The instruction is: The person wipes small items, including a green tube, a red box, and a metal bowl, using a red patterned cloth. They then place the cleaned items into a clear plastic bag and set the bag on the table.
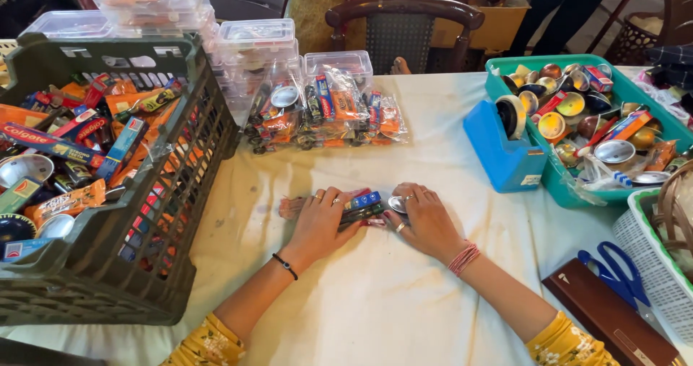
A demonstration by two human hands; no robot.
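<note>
bundle: a small clear packet (pixel 361 208) lying flat on the white-clothed desk (pixel 375 294), pressed between both hands
contents: slim boxes side by side, one blue, one dark green, with a red end poking out
round piece: a small shiny metal disc (pixel 398 204) at the packet's right end, half hidden under fingers
left end: brownish sticks (pixel 291 207) jut out past the left hand

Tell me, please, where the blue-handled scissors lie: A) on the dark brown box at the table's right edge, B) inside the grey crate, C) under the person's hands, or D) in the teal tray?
A: the blue-handled scissors rest on the dark brown box at the right, apart from both the left hand and the right hand.
</note>
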